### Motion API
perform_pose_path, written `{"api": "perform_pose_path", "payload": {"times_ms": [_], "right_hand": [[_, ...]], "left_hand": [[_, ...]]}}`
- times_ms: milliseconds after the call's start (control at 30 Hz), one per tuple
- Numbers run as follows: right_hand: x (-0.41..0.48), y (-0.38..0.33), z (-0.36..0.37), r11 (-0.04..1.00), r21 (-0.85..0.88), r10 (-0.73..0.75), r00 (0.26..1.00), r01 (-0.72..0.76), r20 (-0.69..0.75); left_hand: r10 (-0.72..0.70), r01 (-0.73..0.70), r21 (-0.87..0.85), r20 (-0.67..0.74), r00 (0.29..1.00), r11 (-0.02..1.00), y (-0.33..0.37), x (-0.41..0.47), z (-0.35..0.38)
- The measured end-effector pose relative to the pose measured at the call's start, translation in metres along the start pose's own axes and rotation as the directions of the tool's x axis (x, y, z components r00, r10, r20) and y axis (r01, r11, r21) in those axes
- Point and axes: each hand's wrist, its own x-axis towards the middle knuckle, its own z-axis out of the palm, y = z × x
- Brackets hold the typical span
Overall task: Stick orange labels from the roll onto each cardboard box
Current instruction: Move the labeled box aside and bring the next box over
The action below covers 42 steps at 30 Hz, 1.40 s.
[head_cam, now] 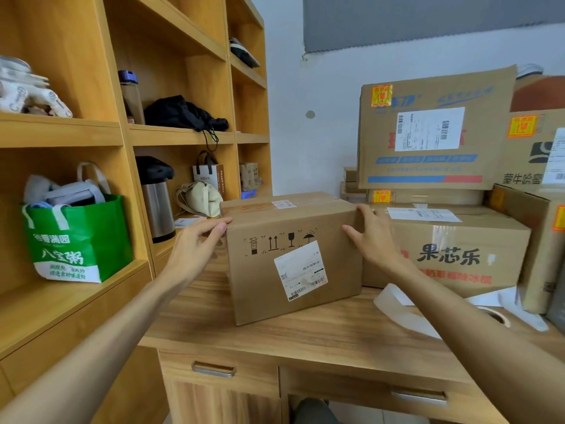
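4 orange labels (381, 95) show on the stacked boxes (434, 175) — the front cardboard box (293, 270) has none yet; left hand (198, 246) and right hand (373, 237) press its sides, fingers fairly straight.

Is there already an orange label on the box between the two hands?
No, the box shows white stickers and black handling symbols, nothing orange.

Left hand (195, 243) and right hand (371, 237) on cardboard box (293, 261) atop wooden desk (305, 335).
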Motion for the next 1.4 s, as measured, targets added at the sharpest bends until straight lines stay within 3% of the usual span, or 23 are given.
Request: {"api": "perform_pose_path", "payload": {"times_ms": [167, 500, 633, 767, 867, 1000, 1133, 1267, 1400], "right_hand": [[0.001, 0.006, -0.002, 0.986, 0.168, 0.005, 1.000, -0.010, 0.030], [-0.010, 0.014, -0.006, 0.973, 0.226, -0.054, 0.999, 0.053, -0.002], [-0.013, 0.021, -0.015, 0.968, 0.221, -0.122, 0.992, 0.117, 0.010], [-0.019, 0.038, -0.034, 0.965, 0.205, -0.163, 0.987, 0.160, -0.005], [-0.029, 0.061, -0.052, 0.979, 0.122, -0.170, 0.983, 0.161, 0.063], [-0.047, 0.097, -0.078, 0.987, -0.001, -0.155, 0.945, 0.163, 0.289], [-0.066, 0.131, -0.101, 0.988, -0.117, -0.034, 0.890, 0.097, 0.455], [-0.083, 0.161, -0.125, 0.984, -0.173, 0.054, 0.869, 0.037, 0.491], [-0.100, 0.177, -0.140, 0.994, -0.110, 0.064, 0.851, -0.008, 0.521]], "left_hand": [[-0.078, 0.083, -0.098, 0.055, 0.995, 0.992, 0.000, 0.004, -0.006], [-0.095, 0.096, -0.035, 0.023, 0.995, 0.995, -0.012, 0.007, 0.003], [-0.041, 0.062, 0.169, -0.130, 0.991, 0.984, -0.010, 0.004, 0.016], [0.198, -0.090, 0.430, -0.214, 0.957, 0.899, 0.006, -0.006, 0.041], [0.384, -0.302, 0.482, -0.078, 0.920, 0.822, 0.024, -0.014, 0.080], [0.264, -0.329, 0.196, 0.294, 0.919, 0.924, 0.057, -0.030, 0.151], [0.260, -0.336, 0.029, 0.572, 0.778, 0.941, 0.089, -0.053, 0.225], [0.227, -0.281, -0.041, 0.703, 0.674, 0.959, 0.114, -0.073, 0.276], [0.202, -0.242, -0.050, 0.723, 0.660, 0.969, 0.125, -0.081, 0.301]]}}
